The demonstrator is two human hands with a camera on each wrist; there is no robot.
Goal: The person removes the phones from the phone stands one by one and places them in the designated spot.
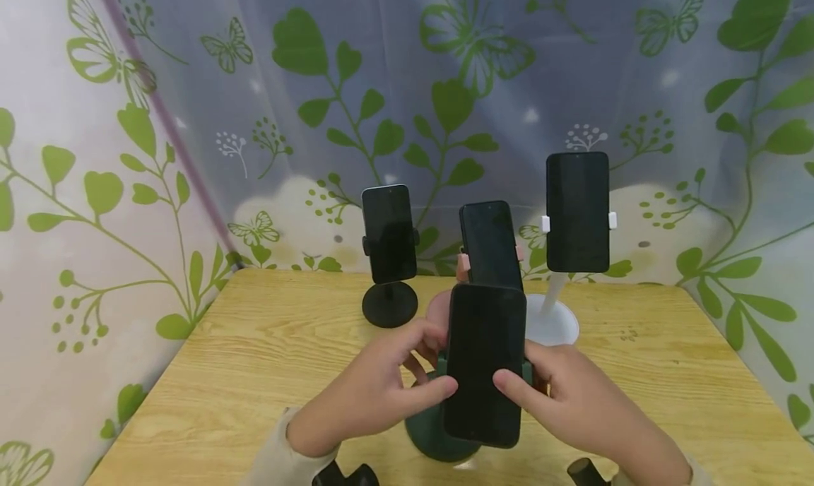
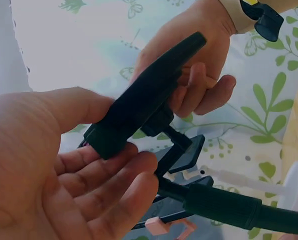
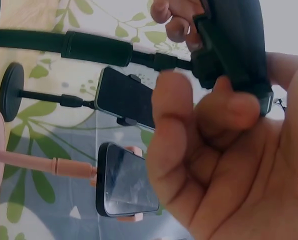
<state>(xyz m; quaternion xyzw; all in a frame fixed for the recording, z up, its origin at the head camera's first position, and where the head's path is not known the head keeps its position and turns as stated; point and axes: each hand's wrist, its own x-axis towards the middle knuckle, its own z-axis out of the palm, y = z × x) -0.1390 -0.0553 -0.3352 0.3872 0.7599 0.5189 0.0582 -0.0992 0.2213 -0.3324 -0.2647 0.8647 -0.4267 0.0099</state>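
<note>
Left hand [image 1: 380, 386]: grips the near phone [image 1: 485, 373] by one edge.
Right hand [image 1: 575, 398]: grips the opposite edge.
Near phone: between them, in a green stand [image 1: 432, 431].
Other phones [image 1: 577, 214]: beyond the hands on the worktop [image 1: 280, 338], in black, pink and white stands [image 1: 390, 306].

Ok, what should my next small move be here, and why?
Perhaps ease the right hand off slightly to test the hold: the green clamp flanks the nearest smartphone, but with that hand and the left hand both on it, I can't tell whether the clamp alone supports it.
</note>
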